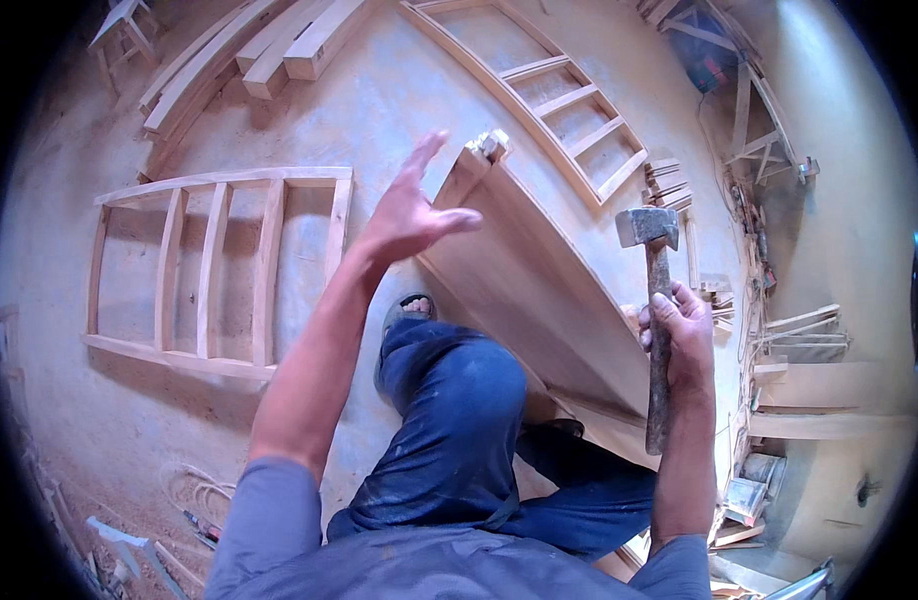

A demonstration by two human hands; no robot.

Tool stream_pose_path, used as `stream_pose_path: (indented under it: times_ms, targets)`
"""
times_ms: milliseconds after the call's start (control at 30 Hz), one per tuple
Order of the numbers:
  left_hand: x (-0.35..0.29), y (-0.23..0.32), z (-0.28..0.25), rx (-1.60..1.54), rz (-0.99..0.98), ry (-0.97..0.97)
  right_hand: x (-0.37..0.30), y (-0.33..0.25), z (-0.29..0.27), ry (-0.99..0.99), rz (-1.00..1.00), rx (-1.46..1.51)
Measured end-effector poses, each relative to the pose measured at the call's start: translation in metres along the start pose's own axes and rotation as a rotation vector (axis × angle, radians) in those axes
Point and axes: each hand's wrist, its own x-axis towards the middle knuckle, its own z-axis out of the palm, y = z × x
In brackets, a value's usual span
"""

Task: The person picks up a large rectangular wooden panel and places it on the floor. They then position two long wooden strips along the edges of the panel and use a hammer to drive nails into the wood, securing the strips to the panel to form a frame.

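Note:
My right hand (684, 325) grips the wooden handle of a hammer (658, 290) held upright, its worn grey metal head on top. My left hand (414, 212) is raised with the fingers apart and nothing in it, beside the far end of a long wooden panel (539, 285). The panel has raised edges and slants from the far middle toward my right leg. Pale, whitish pieces (491, 146) show at its far corner; their kind is unclear. The hammer hangs over the panel's right side, apart from it as far as I can see.
A slatted wooden frame (217, 270) lies on the floor at left, and another frame (569, 105) at the far right. Thick timber beams (299, 45) rest at the far left. Wood offcuts (669, 185) and planks (819, 425) line the right wall. Cable loops (204, 488) lie at lower left.

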Motion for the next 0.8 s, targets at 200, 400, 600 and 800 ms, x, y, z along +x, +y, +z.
stream_pose_path:
  times_ms: [200, 400, 600, 800]
  targets:
    - [0.054, -0.01, 0.037, -0.311, -0.101, -0.171, -0.032, 0.007, 0.011, -0.015, -0.122, 0.042]
    - [0.05, -0.014, 0.051, -0.371, -0.149, -0.15, -0.055, -0.012, 0.027, 0.078, -0.276, -0.039]
    - [0.043, -0.015, 0.049, -0.408, -0.208, -0.165, -0.036, 0.007, 0.057, 0.056, -0.449, -0.824]
    - [0.042, -0.02, 0.045, -0.507, -0.18, -0.18, -0.04, -0.001, 0.067, 0.075, -0.466, -0.841]
